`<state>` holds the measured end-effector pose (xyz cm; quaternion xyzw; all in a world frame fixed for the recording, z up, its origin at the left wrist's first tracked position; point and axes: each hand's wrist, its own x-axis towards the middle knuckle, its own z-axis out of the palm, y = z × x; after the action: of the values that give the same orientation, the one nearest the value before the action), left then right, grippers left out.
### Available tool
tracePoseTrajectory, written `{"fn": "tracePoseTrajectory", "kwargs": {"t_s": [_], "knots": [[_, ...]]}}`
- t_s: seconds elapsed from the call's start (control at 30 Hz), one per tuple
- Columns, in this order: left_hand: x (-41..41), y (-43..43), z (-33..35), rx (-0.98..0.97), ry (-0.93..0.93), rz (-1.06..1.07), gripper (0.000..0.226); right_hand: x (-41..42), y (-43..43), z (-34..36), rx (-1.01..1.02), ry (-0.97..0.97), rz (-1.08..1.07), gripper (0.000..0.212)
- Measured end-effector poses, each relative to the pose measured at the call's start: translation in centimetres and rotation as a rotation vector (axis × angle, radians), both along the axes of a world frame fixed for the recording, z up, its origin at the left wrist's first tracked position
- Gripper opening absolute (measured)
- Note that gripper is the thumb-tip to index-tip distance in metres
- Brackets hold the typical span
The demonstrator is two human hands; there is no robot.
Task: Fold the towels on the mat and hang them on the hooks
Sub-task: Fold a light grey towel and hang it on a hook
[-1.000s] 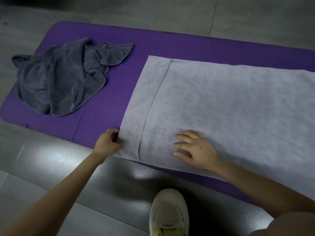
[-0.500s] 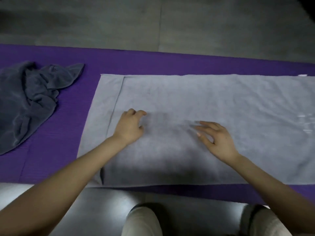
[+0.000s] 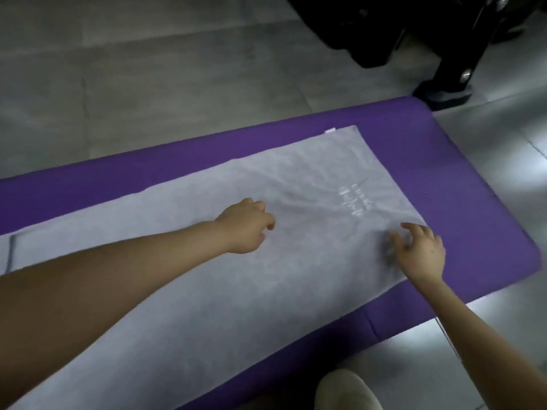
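Both bare — left forearm [image 3: 118, 276] and right forearm [image 3: 488, 344] — with one knee [image 3: 346, 389] in pale cloth.

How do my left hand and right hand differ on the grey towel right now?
The left hand has its fingers curled in; the right hand has them spread. The left hand lies farther in on the towel; the right hand is at its near end corner. Both are over the towel on the purple mat.
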<state>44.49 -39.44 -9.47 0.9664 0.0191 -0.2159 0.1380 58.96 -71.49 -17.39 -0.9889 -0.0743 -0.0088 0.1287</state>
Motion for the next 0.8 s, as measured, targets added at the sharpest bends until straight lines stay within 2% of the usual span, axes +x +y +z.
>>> {"fn": "tracePoseTrajectory", "kwargs": {"t_s": [0.1, 0.17, 0.27, 0.37, 0.43, 0.5, 0.57, 0.7, 0.77, 0.8], "knots": [[4.0, -3.4, -1.5, -0.083, 0.029, 0.076, 0.033, 3.4, -2.8, -0.5, -0.033, -0.041, -0.123, 0.051], [5.8, -5.2, -2.5, -0.199, 0.009, 0.212, 0.032, 5.5, -4.5, -1.1, -0.055, 0.055, -0.208, 0.053], [6.7, -7.3, -2.9, -0.431, -0.075, 0.493, 0.026, 7.4, -5.9, -1.6, -0.066, 0.194, -0.284, 0.035], [5.9, -8.4, -2.5, -0.657, -0.111, 0.750, 0.017, 7.5, -5.3, -1.1, -0.060, 0.131, -0.245, 0.024], [5.1, -8.0, -2.3, -0.676, -0.088, 0.783, 0.013, 7.3, -4.1, 0.2, 0.061, 0.140, -0.194, 0.020], [4.3, -7.1, -1.8, -0.664, -0.029, 0.795, 0.011, 6.9, -2.5, 1.9, 0.359, 0.238, -0.165, 0.012], [3.8, -6.3, -1.0, -0.741, 0.056, 0.890, 0.011, 5.6, 0.0, 4.0, 0.604, 0.311, -0.092, 0.014], [2.9, -5.5, 0.0, -0.958, 0.179, 1.184, 0.013, 0.7, 6.4, 7.6, 0.855, 0.500, 0.271, 0.026], [2.3, -5.4, -0.3, -0.972, 0.191, 1.294, 0.019, -1.5, 8.8, 8.2, 0.857, 0.676, 0.442, 0.020], [1.9, -5.4, -0.6, -0.970, 0.194, 1.342, 0.022, -2.3, 9.5, 8.0, 0.774, 0.743, 0.534, 0.014]]}}
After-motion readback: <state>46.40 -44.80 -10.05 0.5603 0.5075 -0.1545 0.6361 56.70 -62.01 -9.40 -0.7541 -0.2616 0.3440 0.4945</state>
